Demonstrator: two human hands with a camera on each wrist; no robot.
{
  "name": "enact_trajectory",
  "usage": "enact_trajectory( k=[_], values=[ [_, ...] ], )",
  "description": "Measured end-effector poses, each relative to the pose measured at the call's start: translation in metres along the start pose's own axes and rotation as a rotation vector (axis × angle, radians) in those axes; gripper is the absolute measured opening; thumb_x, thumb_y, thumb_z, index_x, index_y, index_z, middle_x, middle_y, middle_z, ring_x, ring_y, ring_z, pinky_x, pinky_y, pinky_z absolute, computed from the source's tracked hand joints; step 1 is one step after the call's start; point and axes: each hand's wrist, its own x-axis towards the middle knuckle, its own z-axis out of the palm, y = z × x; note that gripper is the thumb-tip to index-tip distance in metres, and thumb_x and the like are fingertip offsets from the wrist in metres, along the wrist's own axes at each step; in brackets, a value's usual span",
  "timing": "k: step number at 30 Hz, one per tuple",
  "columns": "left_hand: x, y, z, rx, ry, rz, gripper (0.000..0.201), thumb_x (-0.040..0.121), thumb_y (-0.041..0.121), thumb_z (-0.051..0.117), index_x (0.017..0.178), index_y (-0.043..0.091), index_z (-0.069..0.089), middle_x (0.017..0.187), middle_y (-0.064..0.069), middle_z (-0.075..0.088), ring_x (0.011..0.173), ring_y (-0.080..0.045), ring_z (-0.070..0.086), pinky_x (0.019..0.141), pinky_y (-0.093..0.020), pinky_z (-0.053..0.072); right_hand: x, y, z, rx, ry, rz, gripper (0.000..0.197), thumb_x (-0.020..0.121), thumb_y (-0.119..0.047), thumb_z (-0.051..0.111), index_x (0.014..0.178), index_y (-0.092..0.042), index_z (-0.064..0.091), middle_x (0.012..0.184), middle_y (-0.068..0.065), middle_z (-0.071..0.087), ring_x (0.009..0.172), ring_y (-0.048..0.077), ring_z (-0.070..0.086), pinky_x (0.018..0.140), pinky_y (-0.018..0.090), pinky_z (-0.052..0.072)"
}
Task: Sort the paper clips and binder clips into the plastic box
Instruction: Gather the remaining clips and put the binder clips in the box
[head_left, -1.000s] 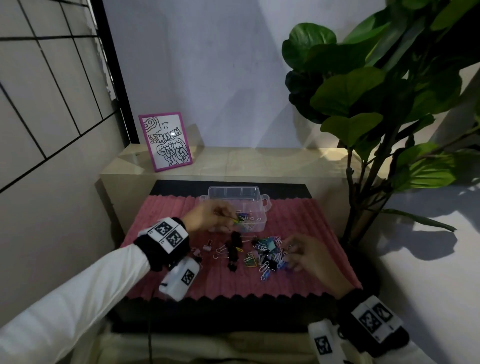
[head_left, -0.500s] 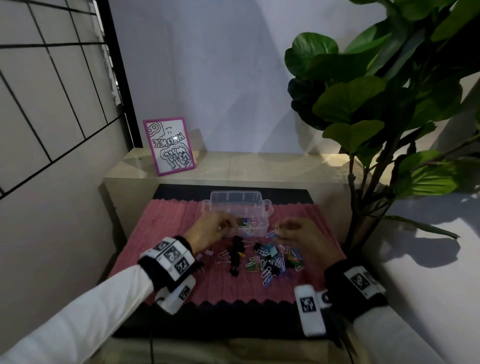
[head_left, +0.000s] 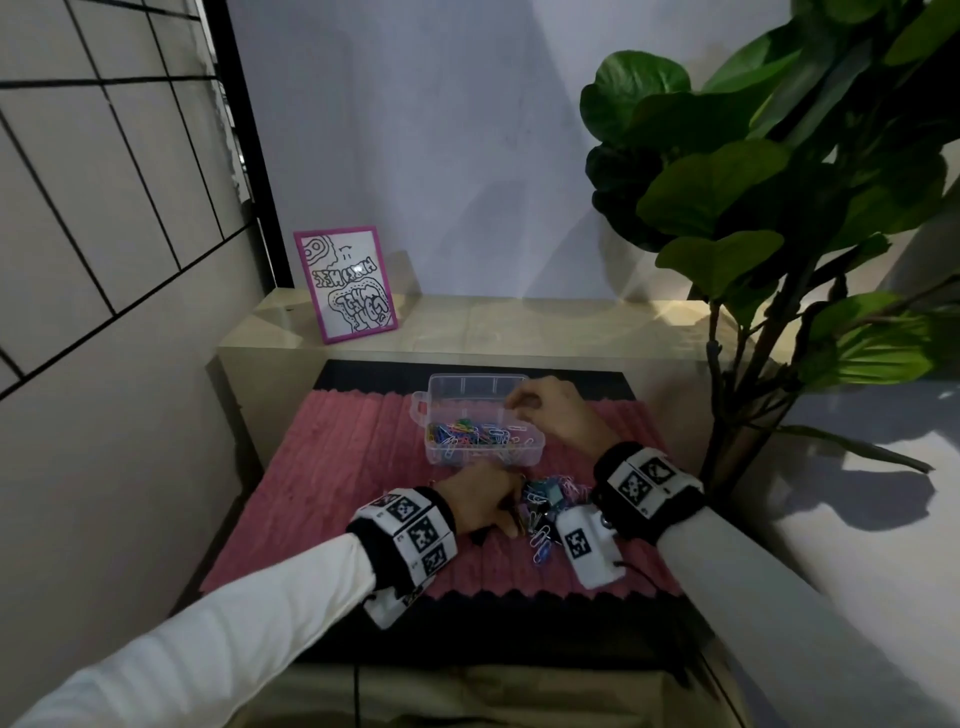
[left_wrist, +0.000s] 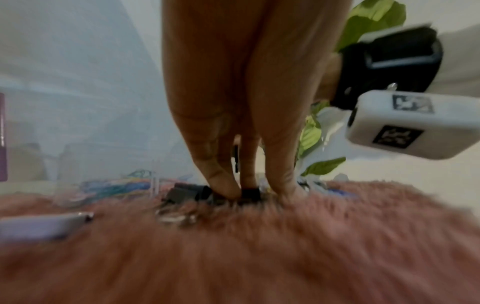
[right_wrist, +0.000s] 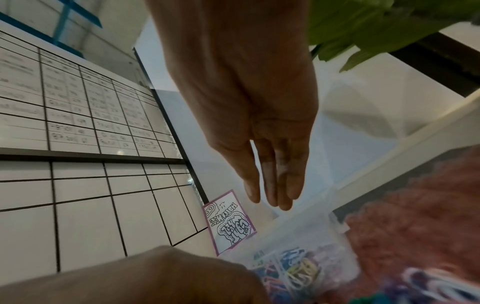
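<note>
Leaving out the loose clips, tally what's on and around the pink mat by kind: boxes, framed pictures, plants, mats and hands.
Plastic box: 1
Framed picture: 1
Plant: 1
Pink mat: 1
Hands: 2, the left hand and the right hand
Total: 6

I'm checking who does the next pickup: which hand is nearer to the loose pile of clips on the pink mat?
Left. The left hand is down at the pile of clips, fingertips among them. The right hand is farther back, over the plastic box.
</note>
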Motion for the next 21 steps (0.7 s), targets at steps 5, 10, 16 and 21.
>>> enact_trajectory(
  k=[5,10,16,21],
  values=[
    [0.004,0.003,0.009,0.042,0.054,-0.032,0.038,0.081,0.02,0.064,0.107,-0.004,0.05,0.113,-0.021,0.057,0.103,-0.034,0.056,0.086,-0.039,0.045,-0.048,0.014,-0.008,-0.023,0.028,-0.11,0.012,0.08,0.005,0.061,0.086,-0.002,0.068,0.085,0.006,0.07,0.076,0.008,0.065,0.066,0.002,0.044],
    [0.001,-0.003,-0.001,-0.082,0.058,-0.029,0.043,0.081,0.013,0.063,0.117,-0.002,0.044,0.116,-0.018,0.058,0.107,-0.03,0.056,0.088,-0.034,0.044,-0.1,0.027,0.007,-0.075,-0.116,0.021,0.01,0.081,-0.002,0.063,0.087,-0.009,0.066,0.065,-0.013,0.057,0.057,-0.004,0.055,0.058,0.005,0.039],
    [-0.006,-0.021,-0.021,-0.3,-0.034,-0.107,0.061,0.076,0.007,0.068,0.128,0.008,0.037,0.114,-0.012,0.062,0.093,-0.02,0.058,0.075,-0.026,0.05,-0.126,0.026,0.035,-0.427,-0.227,-0.177,0.034,0.086,-0.006,0.054,0.118,-0.015,0.05,0.112,0.001,0.047,0.101,0.015,0.05,0.08,0.035,0.047],
    [-0.013,-0.032,-0.032,-0.458,0.0,-0.049,0.042,0.077,0.007,0.068,0.117,0.01,0.054,0.097,-0.004,0.061,0.081,-0.012,0.057,0.065,-0.011,0.047,-0.125,0.021,0.036,-0.509,-0.211,-0.243,0.021,0.086,-0.001,0.047,0.104,-0.009,0.055,0.103,0.006,0.047,0.094,0.022,0.051,0.068,0.038,0.043]
  ],
)
